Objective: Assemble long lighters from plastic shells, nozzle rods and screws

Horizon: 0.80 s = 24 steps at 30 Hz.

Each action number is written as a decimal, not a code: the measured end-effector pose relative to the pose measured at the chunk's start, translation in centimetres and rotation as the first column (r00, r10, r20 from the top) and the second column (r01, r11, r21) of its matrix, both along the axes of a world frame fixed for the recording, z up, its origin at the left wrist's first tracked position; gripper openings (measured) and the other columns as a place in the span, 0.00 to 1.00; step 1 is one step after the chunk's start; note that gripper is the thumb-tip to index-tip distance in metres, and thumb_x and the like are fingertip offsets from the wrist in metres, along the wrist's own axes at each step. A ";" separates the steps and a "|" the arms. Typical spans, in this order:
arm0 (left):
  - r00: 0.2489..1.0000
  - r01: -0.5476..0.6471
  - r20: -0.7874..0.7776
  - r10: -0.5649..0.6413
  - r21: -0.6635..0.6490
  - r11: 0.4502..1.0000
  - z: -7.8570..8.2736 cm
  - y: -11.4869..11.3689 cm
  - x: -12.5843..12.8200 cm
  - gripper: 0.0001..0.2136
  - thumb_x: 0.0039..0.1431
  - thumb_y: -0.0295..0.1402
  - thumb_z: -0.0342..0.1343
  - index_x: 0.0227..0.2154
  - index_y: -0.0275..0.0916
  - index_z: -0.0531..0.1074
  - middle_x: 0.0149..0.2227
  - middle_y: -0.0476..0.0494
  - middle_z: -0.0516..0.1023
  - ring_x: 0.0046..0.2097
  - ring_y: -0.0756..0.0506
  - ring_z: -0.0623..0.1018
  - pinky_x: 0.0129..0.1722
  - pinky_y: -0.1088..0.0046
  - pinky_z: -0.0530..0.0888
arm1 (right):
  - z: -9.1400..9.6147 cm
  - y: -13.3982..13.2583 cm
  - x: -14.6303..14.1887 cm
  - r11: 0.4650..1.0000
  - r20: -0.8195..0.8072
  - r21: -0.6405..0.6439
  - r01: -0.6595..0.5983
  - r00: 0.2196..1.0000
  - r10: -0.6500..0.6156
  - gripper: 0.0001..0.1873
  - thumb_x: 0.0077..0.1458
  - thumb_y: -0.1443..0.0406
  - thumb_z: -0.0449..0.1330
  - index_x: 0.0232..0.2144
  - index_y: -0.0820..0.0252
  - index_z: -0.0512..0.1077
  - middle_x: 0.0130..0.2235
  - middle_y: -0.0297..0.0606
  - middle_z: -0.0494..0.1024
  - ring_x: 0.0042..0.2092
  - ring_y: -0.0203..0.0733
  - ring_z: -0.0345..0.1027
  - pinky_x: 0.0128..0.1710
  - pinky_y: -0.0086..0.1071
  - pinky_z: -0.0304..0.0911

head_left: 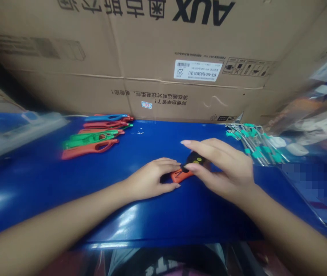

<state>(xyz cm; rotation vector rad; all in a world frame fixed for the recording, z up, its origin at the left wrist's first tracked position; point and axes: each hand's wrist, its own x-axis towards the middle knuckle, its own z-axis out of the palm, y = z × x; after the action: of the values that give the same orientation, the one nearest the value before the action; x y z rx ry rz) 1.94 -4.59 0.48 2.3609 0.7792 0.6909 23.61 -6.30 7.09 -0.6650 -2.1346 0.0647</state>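
- Coloured plastic handles (90, 149): piled far left on blue desk (157, 218), well apart from hands.
- Left hand (147, 178): fingers half curled, grasping left end of orange piece (182, 175), thumb at its near edge.
- Orange piece: between both hands, black part (193, 157) over it.
- Right hand (226, 165): thumb and index parted widely, thumb overlapping black part; grip can't tell, other fingers hidden.
- Metal rods, teal fittings (257, 147): far right.
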 end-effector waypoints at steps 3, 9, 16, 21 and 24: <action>1.000 0.007 0.010 -0.007 -0.006 1.000 -0.1 0.0 0.0 0.13 0.61 0.34 0.63 0.47 0.40 0.77 0.49 0.39 0.80 0.53 0.39 0.78 0.56 0.57 0.74 | -0.1 0.1 0.0 0.963 -0.008 -0.226 -0.150 0.988 0.152 0.24 0.68 0.68 0.51 0.64 0.52 0.64 0.55 0.43 0.77 0.39 0.38 0.76 0.38 0.34 0.75; 1.000 -0.001 0.005 0.001 0.008 1.000 -0.3 0.1 -0.1 0.17 0.60 0.36 0.64 0.51 0.39 0.76 0.53 0.38 0.79 0.54 0.38 0.77 0.57 0.56 0.73 | -0.3 0.7 0.2 0.999 -0.006 0.032 0.032 0.999 -0.032 0.18 0.61 0.65 0.63 0.54 0.52 0.73 0.40 0.39 0.81 0.36 0.40 0.74 0.35 0.32 0.73; 1.000 0.007 0.001 -0.007 0.021 1.000 -0.1 0.0 0.0 0.16 0.61 0.36 0.64 0.51 0.38 0.76 0.51 0.38 0.80 0.54 0.39 0.77 0.58 0.58 0.73 | -1.1 1.2 0.3 0.980 -0.032 -0.133 -0.148 0.989 0.145 0.24 0.64 0.69 0.57 0.62 0.53 0.65 0.52 0.41 0.79 0.44 0.40 0.77 0.43 0.33 0.74; 1.000 -0.007 -0.021 0.007 0.021 1.000 -0.2 0.0 -0.1 0.17 0.60 0.36 0.64 0.51 0.37 0.76 0.53 0.35 0.79 0.55 0.37 0.77 0.58 0.56 0.73 | -1.3 1.6 0.3 0.991 -0.029 -0.019 -0.129 0.991 0.129 0.23 0.61 0.65 0.64 0.58 0.54 0.68 0.52 0.43 0.79 0.43 0.42 0.76 0.40 0.34 0.74; 1.000 -0.006 -0.017 0.007 0.021 1.000 -0.3 0.1 -0.1 0.16 0.60 0.36 0.65 0.49 0.37 0.77 0.54 0.36 0.78 0.56 0.37 0.76 0.59 0.56 0.72 | -1.3 1.6 0.3 0.906 -0.149 -0.317 -0.280 0.958 0.244 0.21 0.69 0.68 0.51 0.61 0.53 0.65 0.58 0.45 0.74 0.43 0.38 0.76 0.33 0.30 0.73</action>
<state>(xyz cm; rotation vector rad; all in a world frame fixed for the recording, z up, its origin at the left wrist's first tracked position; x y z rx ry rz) 1.84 -4.51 0.23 2.3872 0.7911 0.6856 23.95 -4.71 5.83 -0.5461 -2.1152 0.6107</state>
